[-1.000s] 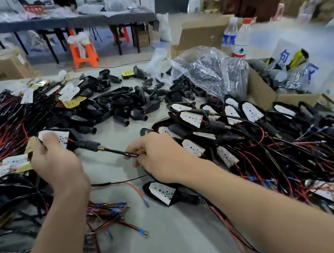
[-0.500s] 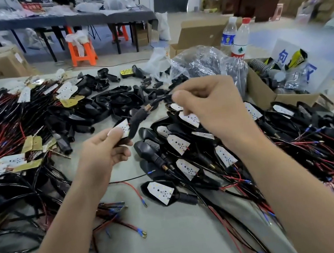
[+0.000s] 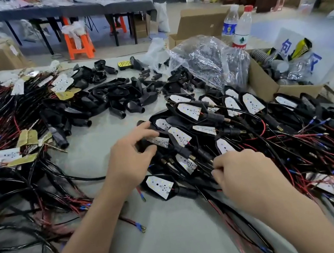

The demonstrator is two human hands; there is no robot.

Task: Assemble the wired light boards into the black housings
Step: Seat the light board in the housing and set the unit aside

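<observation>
Head view. Counter (image 3: 178,242): grey, strewn. Assembled housings (image 3: 235,112), boards seated, wires trailing: heap at right. Loose wired light boards (image 3: 7,155): tangle at left. Empty black housings (image 3: 118,94): pile at far centre. Left hand (image 3: 132,161): fingers curled round one fitted housing (image 3: 160,141) at the heap's near-left edge. Right hand (image 3: 248,177): fingertips pinching black leads (image 3: 205,169) just beside it.

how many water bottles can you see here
2. The blue-label bottle stands behind the clear plastic bag; the red-cap bottle stands just right of it, by the cardboard box. Others could be hidden behind the clutter.
</observation>
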